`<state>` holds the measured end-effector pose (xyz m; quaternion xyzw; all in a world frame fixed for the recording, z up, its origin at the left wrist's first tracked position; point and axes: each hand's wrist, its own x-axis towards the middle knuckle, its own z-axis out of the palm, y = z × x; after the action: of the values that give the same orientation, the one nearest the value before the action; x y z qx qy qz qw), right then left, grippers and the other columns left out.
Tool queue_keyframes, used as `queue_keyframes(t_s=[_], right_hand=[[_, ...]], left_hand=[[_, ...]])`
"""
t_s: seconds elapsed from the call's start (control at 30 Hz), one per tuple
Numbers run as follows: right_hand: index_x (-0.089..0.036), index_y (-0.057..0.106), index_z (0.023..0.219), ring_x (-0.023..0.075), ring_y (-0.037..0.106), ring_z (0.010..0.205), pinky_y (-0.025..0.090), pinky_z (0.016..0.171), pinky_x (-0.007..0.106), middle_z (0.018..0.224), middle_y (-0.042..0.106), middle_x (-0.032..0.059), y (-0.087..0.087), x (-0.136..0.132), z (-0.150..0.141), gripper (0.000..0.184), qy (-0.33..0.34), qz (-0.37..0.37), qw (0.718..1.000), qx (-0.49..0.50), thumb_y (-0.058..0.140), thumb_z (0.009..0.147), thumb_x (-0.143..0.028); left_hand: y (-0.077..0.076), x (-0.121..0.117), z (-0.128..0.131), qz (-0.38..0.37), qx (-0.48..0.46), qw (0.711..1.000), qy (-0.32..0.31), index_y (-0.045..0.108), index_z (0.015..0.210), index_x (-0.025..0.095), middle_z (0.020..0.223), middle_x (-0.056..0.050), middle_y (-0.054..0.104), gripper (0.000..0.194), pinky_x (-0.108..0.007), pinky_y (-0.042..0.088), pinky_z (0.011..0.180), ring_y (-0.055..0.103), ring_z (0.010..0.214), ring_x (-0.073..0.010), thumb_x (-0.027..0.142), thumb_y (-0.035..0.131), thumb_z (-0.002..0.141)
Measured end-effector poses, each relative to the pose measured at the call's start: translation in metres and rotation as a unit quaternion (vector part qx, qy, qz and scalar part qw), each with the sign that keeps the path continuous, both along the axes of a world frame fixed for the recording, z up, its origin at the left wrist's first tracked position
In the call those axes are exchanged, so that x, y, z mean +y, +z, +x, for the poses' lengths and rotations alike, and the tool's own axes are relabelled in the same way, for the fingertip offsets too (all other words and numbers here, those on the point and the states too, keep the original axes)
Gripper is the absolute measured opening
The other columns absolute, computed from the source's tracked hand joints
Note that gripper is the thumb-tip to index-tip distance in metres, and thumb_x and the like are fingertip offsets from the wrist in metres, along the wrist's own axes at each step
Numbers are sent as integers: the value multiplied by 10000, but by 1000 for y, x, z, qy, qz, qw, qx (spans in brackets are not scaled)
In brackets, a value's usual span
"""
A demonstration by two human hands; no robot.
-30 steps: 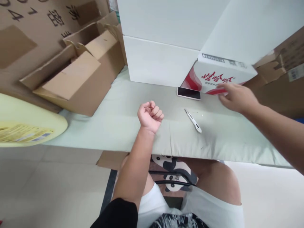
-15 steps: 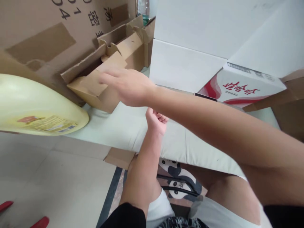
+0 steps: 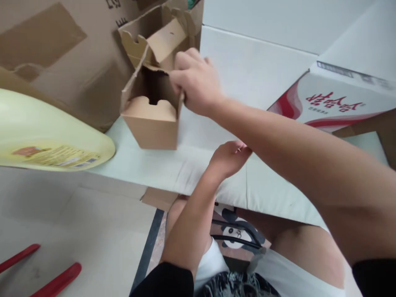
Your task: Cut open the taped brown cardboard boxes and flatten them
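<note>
A small brown cardboard box [image 3: 151, 119] with open flaps stands on the pale green table [image 3: 161, 165], tipped so its opening faces me. My right hand [image 3: 194, 82] reaches across from the right and grips the box's right wall and flap with closed fingers. Below that arm, my left hand [image 3: 229, 159] rests on the table as a loose fist; I cannot make out anything in it.
A large flattened cardboard sheet [image 3: 62, 53] leans at the back left. A pale yellow oval object [image 3: 52, 136] with a label sits at the left. White boxes [image 3: 256, 62] stand behind, and a white carton with red print [image 3: 334, 103] at the right. Red strips [image 3: 46, 280] lie on the floor.
My right hand swung from the printed carton across to the left, took hold of the brown box and turned it upright toward me. The view shifted left; phone and white pen left sight.
</note>
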<state>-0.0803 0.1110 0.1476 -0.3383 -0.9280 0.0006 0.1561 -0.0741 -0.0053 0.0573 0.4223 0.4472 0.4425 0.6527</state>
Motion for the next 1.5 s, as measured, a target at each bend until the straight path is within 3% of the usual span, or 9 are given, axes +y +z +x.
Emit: queue_keyframes(t_s=[0.1,0.2,0.27,0.47,0.6,0.73,0.87,1.07,1.5], right_hand=[[-226,640,864,240,555,1267,553,1098,470,1299,615,42,-8,-5,70,158,-94,29,989,108,552,932,-114],[-248,649,866,243,615,1131,552,1063,479,1349,618,67,-26,-19,150,103,-149,36,972,176,608,941,-190],[-264,614,784,276,623,1145,538,1063,482,1224,655,105,-41,-30,196,142,-190,66,945,257,660,903,-202],[-269,528,731,328,652,1159,497,1106,589,1091,652,124,-85,-68,277,201,-344,200,799,451,574,925,-293],[-280,498,734,343,650,1219,456,1148,606,1092,629,53,-98,-97,307,227,-319,221,721,575,511,947,-359],[-314,579,780,334,596,1341,420,1198,610,1193,612,12,-99,-117,325,268,-262,168,744,591,472,1003,-417],[-275,558,657,264,703,1086,578,1029,502,1098,720,-3,-88,-137,318,356,-239,136,782,560,602,976,-427],[-284,606,698,229,718,1013,643,864,436,1241,720,-45,-80,-161,290,278,-147,-60,848,506,633,970,-333],[-412,713,1337,357,470,1541,399,1268,596,1651,514,-45,-77,-150,334,458,10,-304,830,467,540,977,-636]], left_hand=[[26,-19,8,137,185,946,-227,598,640,231,598,-5,566,269,-307,287,565,456,587,-168,306,685,883],[46,-39,20,174,94,858,-473,593,741,247,607,45,580,216,-278,358,556,483,533,-123,378,692,881],[53,-44,25,173,31,835,-521,592,807,251,604,64,564,209,-265,394,557,475,513,-104,413,699,884],[54,-29,16,122,-4,867,-483,629,714,239,483,46,408,197,-316,278,476,325,422,-113,334,619,887],[43,-12,14,80,-61,923,-372,707,619,223,411,9,419,246,-313,214,420,257,341,-96,428,744,750],[19,8,31,99,-96,990,-7,613,636,237,426,63,338,287,-243,263,410,291,357,-83,452,788,712],[-7,26,42,113,-66,957,260,625,806,247,663,14,568,224,-248,471,609,590,658,-143,434,722,729],[-22,30,43,200,-92,950,222,699,1111,253,1154,-71,729,523,-399,513,1027,665,1149,-274,669,681,796],[-17,28,45,216,-40,954,202,497,690,224,750,-31,545,350,-342,452,925,531,832,-197,494,673,826]])
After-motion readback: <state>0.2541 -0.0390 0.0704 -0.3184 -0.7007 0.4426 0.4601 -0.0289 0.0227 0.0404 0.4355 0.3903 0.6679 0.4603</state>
